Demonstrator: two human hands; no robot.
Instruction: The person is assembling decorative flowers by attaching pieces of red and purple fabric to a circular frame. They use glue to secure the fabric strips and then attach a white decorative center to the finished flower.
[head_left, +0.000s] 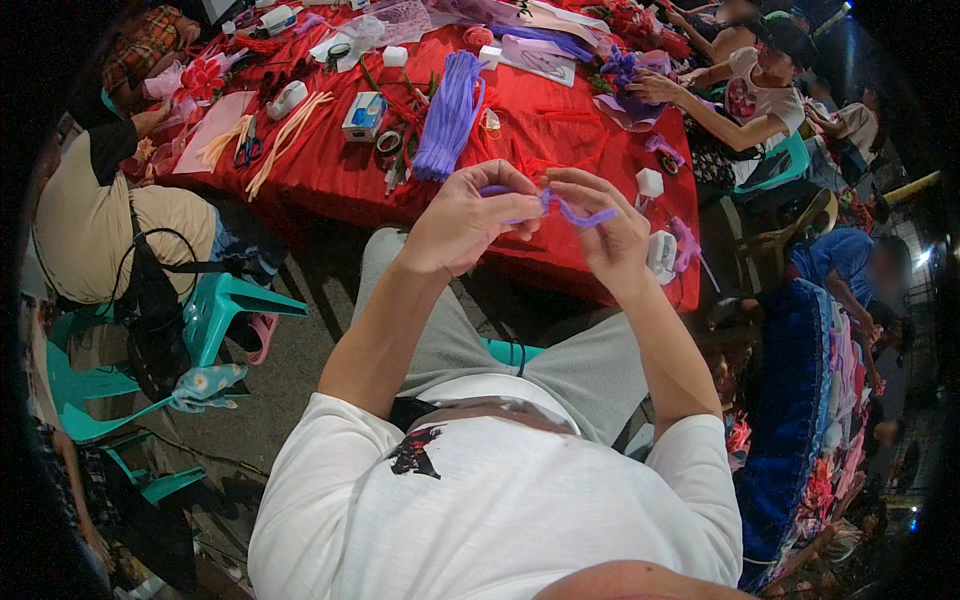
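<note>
Between my hands, above the near edge of the red-covered table, is a bent purple pipe cleaner. My left hand pinches it between thumb and fingers. Part of the stem passes behind that hand. My right hand has its fingertips at the bend, and a wavy free end runs across its fingers. Just beyond my left hand lies a thick bundle of purple pipe cleaners. Red pipe cleaners are spread on the cloth past my right hand.
Scissors, peach pipe cleaners, a small blue-and-white box and a tape roll lie to the left. A white tape dispenser sits near the right edge. A co-worker handles purple flowers; another person sits left beside green plastic chairs.
</note>
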